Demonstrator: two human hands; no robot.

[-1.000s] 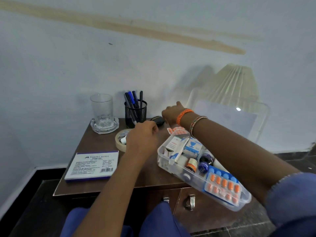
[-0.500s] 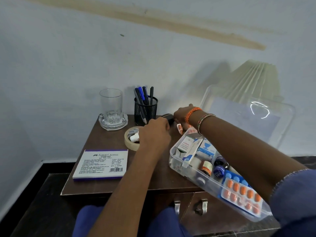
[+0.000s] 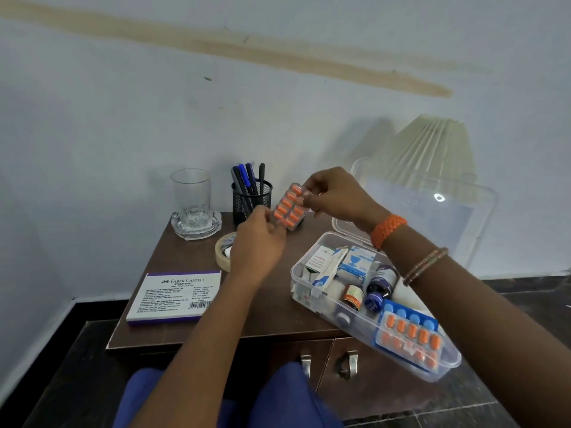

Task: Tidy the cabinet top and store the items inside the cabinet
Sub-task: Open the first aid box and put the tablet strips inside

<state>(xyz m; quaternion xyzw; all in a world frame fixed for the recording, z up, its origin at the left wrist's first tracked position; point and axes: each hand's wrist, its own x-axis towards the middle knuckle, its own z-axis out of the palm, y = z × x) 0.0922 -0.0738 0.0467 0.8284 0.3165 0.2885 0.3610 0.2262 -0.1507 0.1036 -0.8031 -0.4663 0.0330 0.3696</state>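
Note:
A blister pack of orange pills is held up above the back of the brown cabinet top. My right hand pinches its upper end. My left hand pinches its lower corner with thumb and fingertips. An open clear plastic box stands on the right of the cabinet top, its near end hanging over the edge. It holds medicine cartons, small bottles and another orange blister pack. Its lid stands open behind my right forearm.
A Faber-Castell stamp pad box lies front left. A tape roll, a glass on a glass ashtray and a black mesh pen holder stand behind. The cabinet doors below are closed, handles in the middle. A pleated lampshade is at the wall.
My right hand has lifted the orange blister pack from the back of the cabinet top. My left hand rose from the tape roll area and took its lower corner.

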